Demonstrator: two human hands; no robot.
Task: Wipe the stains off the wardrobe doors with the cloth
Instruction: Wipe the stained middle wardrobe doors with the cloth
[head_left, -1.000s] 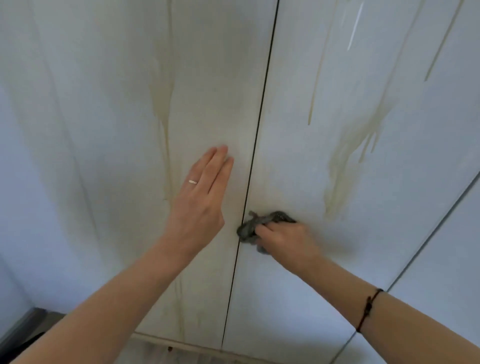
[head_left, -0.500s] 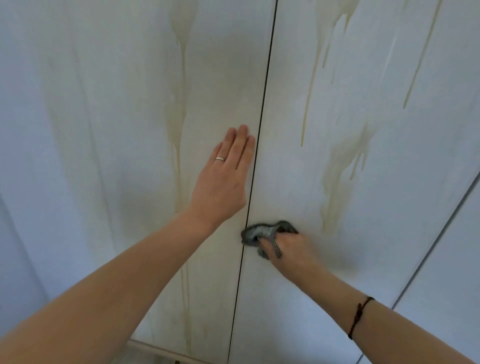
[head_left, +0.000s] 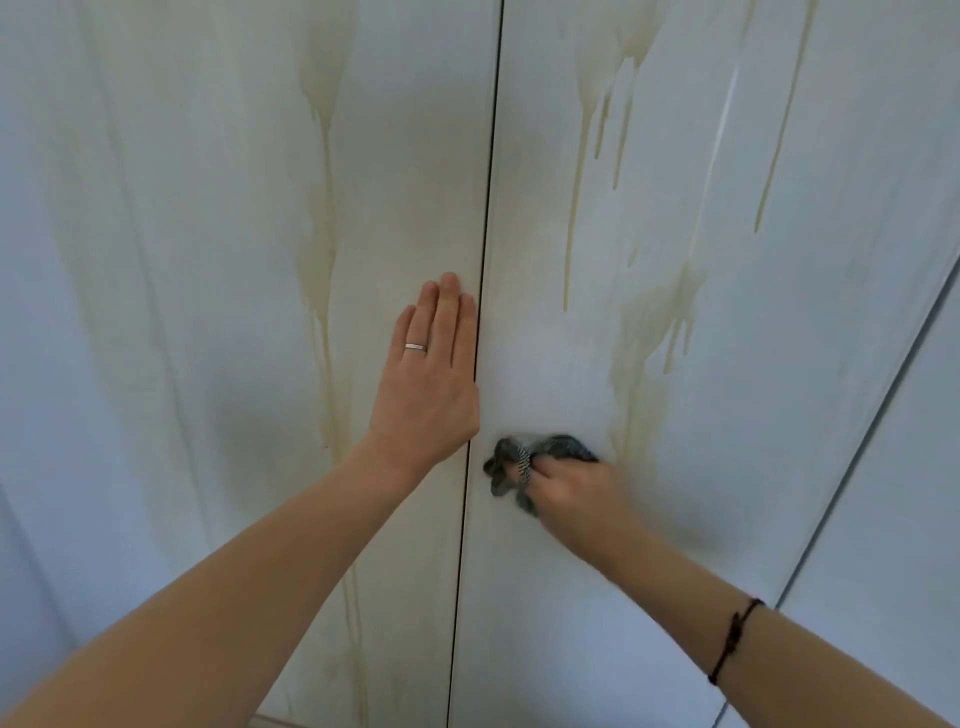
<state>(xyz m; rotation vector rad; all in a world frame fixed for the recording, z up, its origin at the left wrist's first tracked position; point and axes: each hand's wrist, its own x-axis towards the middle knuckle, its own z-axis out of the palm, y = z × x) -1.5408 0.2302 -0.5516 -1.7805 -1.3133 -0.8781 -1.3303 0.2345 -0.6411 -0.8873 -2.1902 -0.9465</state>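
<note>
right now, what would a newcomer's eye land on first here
Yellowish drip stains streak both white wardrobe doors: one long run down the left door, several from the top of the right door. Low on the right door, by the dark gap between them, the right hand presses a crumpled grey cloth just left of the broadest stain. The left hand lies flat at the left door's edge, wearing a ring.

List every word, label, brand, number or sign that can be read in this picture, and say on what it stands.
None: no readable text shows on the wardrobe doors, the cloth, the ring or the bracelet.
</note>
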